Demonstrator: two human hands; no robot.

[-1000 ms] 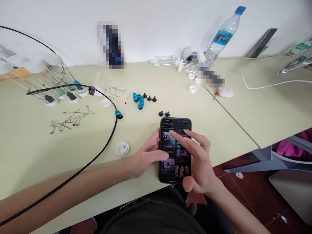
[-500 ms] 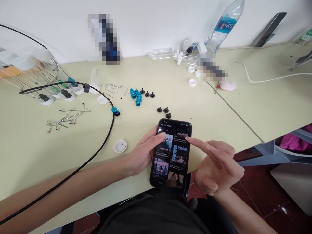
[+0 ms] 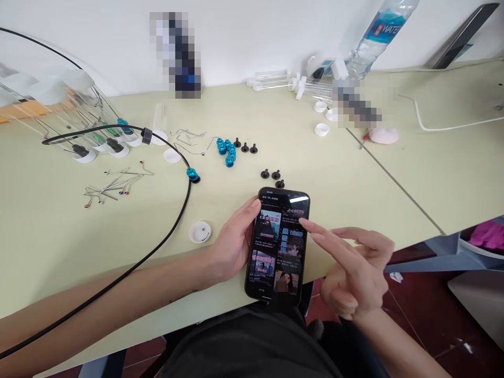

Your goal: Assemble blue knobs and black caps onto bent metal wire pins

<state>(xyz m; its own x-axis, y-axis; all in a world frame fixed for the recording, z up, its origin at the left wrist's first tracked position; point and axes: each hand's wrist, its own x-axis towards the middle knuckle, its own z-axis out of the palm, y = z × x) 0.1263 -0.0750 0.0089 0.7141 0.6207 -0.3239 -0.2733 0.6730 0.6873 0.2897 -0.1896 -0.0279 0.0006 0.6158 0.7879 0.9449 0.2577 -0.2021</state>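
My left hand is closed round the left side of a black smartphone, its thumb along the upper left edge. Lit on the screen is a two-column page of picture tiles. My right hand holds nothing; its index finger points at the screen's upper right part, and whether it touches the glass I cannot tell. The other fingers are apart and partly bent. Just beyond the phone stand several small black screw-like pieces. Farther left are blue metal fittings and a small white cap with tiny bits in it.
A black cable loops across the table and over my left forearm. Bent metal wires lie at left, near clear tubes with white caps. Against the wall are a water bottle and more tubes. A seam crosses the tabletop.
My left thumb has drawn back from over the screen to the phone's edge. My right index finger stays near the same spot. The view has shifted slightly, moving the table items rightward and up.
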